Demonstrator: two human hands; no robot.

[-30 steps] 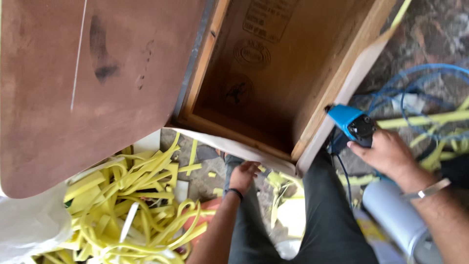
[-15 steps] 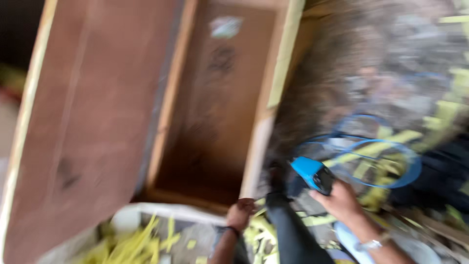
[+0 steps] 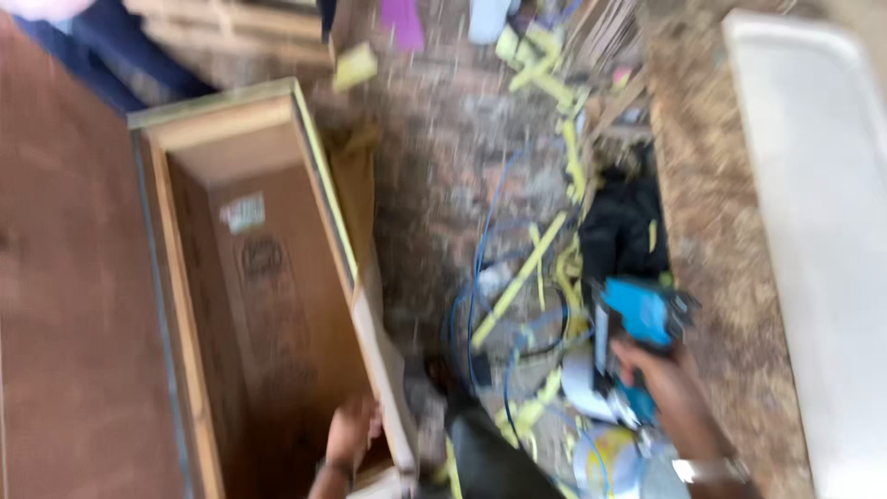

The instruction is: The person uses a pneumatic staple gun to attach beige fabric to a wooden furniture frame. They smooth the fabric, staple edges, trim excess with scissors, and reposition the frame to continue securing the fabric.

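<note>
Frame heavily motion-blurred. Right hand (image 3: pixel 667 388) at about 5 o'clock, fingers wrapped around the grip of a blue power tool (image 3: pixel 637 323); the tool's blue body sits just above the hand, nose toward 12 o'clock, over the littered floor. A wristwatch (image 3: pixel 710 469) shows on that wrist. Left hand (image 3: pixel 351 434) at 6 o'clock, resting at the lower end of the open wooden box (image 3: pixel 268 305), against its right wall; whether its fingers curl over the edge or lie flat cannot be told through the blur. Box fills the 9 o'clock side, long axis running 12 to 6, with a brown plywood panel (image 3: pixel 65 305) lying beside it at far left. Blue hose (image 3: pixel 480 277) loops on the floor between box and tool, among yellow strap scraps (image 3: pixel 517 277). Pale flat board (image 3: pixel 822 231) along the 3 o'clock edge.
</note>
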